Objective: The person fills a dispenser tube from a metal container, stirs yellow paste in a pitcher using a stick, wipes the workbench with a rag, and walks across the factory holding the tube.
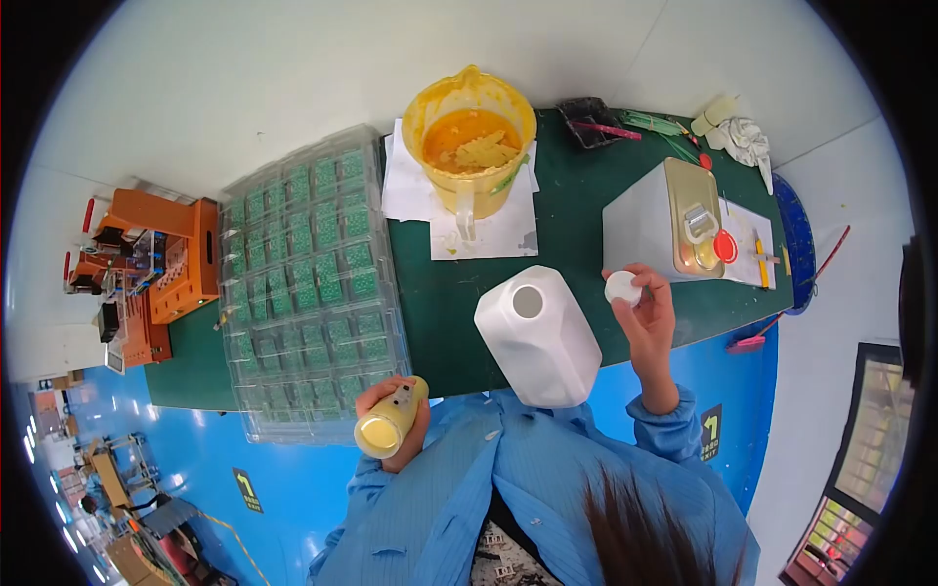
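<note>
My left hand (408,437) is closed round a pale yellow cylindrical container (385,430), tilted, with one round end towards the camera. At the right, my right hand (649,317) pinches a white round cap (622,288) between its fingers. Between the two hands is a white plastic jug (549,347) with its round mouth uncovered, at the table's front edge. The cap is apart from the jug. Whether the jug holds anything cannot be seen.
On the green table (440,322), clear trays of green boards (303,283) fill the left. A yellow-stained measuring pitcher (469,181) stands on paper at the back. Rightward are a metal can (645,220), a black tray (586,122) and crumpled paper (747,142). An orange machine (181,254) stands far left.
</note>
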The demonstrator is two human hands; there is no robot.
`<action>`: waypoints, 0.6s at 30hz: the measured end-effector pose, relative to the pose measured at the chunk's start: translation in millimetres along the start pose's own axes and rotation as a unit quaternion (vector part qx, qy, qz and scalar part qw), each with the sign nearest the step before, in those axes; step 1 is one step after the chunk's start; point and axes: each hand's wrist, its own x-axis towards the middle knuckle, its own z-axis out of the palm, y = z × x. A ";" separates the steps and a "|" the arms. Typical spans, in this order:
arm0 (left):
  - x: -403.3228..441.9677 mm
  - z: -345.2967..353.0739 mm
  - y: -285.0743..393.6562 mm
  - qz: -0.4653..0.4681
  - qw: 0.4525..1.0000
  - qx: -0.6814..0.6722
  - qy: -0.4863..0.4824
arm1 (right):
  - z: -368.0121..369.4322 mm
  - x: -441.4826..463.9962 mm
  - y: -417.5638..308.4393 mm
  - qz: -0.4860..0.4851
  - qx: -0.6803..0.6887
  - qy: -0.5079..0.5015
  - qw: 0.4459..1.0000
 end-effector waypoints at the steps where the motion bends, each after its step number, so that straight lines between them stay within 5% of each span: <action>1: 2.2 -1.0 -1.4 0.009 1.000 -0.004 0.000 | 15.0 0.6 -15.9 -0.019 0.023 -0.036 0.999; 5: 6.3 -6.0 -2.2 0.011 1.000 -0.011 -0.004 | 52.1 12.1 -36.8 -0.130 -0.113 -0.221 0.960; 15: 7.3 -26.2 -16.8 0.008 0.999 -0.053 0.001 | 81.0 23.5 -56.5 -0.183 -0.370 -0.275 0.868; 18: 9.7 -30.4 -12.2 -0.002 0.999 -0.040 -0.013 | 83.7 37.1 -67.4 -0.206 -0.429 -0.366 0.800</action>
